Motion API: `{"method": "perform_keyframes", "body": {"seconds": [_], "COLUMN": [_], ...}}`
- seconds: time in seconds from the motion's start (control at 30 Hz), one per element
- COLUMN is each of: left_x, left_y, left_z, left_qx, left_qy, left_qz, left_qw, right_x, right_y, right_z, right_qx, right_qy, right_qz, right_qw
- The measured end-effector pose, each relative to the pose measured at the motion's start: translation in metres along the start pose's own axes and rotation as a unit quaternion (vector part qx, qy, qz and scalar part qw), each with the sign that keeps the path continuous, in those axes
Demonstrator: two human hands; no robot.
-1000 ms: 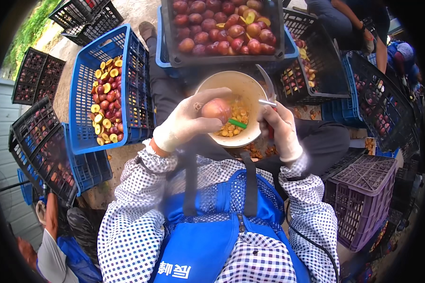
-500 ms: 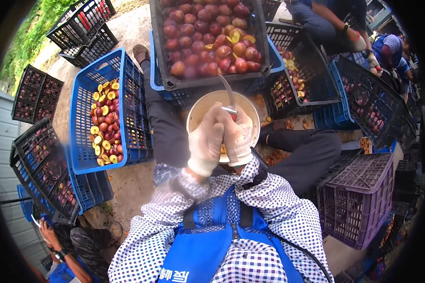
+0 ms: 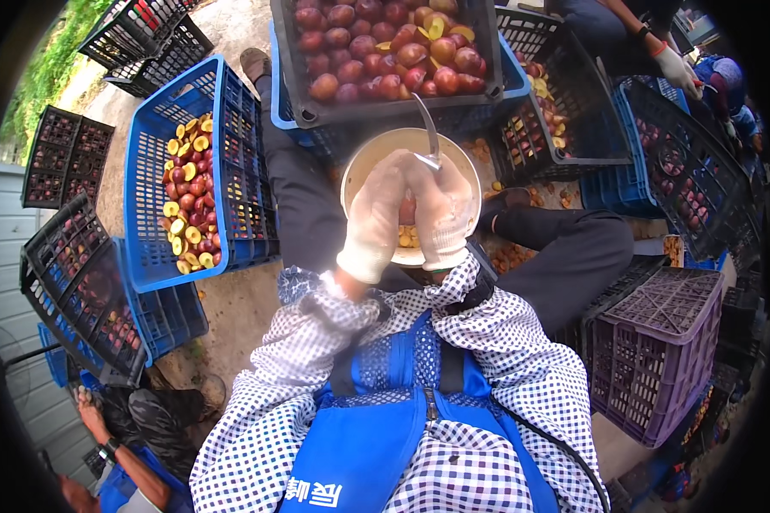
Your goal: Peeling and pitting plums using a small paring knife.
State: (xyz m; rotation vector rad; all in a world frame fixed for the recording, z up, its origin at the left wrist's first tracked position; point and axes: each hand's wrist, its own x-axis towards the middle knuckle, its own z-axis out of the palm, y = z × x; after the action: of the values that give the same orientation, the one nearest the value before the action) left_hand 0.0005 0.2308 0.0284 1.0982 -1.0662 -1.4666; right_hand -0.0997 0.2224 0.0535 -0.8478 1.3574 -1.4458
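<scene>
My left hand (image 3: 376,218) and my right hand (image 3: 441,214), both in whitish gloves, are pressed close together over a cream bucket (image 3: 361,162). A curved metal knife (image 3: 427,124) sticks out of my right hand, its blade pointing away from me. Between the palms a reddish, rounded patch shows, which looks like a plum (image 3: 409,208); the left fingers close around it and mostly hide it. Small yellow-orange pieces (image 3: 409,238) lie in the bucket. Just beyond it, a black crate (image 3: 385,111) full of dark red plums rests on a blue crate (image 3: 278,94).
At the left stands a blue crate (image 3: 133,222) with halved plums. A tilted black crate (image 3: 590,158) holding cut plums is at the right, near a purple crate (image 3: 654,368). Co-workers sit at the lower left (image 3: 141,466) and upper right (image 3: 624,26). Fruit scraps (image 3: 513,256) litter the floor.
The knife blade has swung upright and slightly to the right, and my hands have turned inward together. My view has shifted a little. At the upper right, a co-worker's gloved hand has moved.
</scene>
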Motion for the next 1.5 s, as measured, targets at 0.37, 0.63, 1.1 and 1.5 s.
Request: {"method": "perform_keyframes", "body": {"seconds": [0.37, 0.63, 1.1, 1.5], "left_x": [0.004, 0.009, -0.014, 0.169], "left_y": [-0.008, 0.013, 0.017, 0.043], "left_z": [0.013, -0.009, -0.073, -0.005], "left_qx": [0.073, -0.319, -0.228, 0.360], "left_qy": [0.014, -0.112, -0.014, 0.084], "left_qz": [0.153, -0.315, -0.061, 0.115], "left_qw": [0.985, 0.887, 0.972, 0.922], "right_x": [0.002, 0.020, 0.009, 0.005], "right_y": [0.007, 0.014, 0.009, 0.035], "right_z": [-0.002, -0.011, -0.002, -0.054], "right_qx": [-0.061, -0.166, 0.080, 0.009], "right_qy": [0.022, -0.042, -0.113, -0.034], "right_qz": [-0.118, -0.323, 0.063, 0.158], "right_qw": [0.991, 0.931, 0.988, 0.987]}}
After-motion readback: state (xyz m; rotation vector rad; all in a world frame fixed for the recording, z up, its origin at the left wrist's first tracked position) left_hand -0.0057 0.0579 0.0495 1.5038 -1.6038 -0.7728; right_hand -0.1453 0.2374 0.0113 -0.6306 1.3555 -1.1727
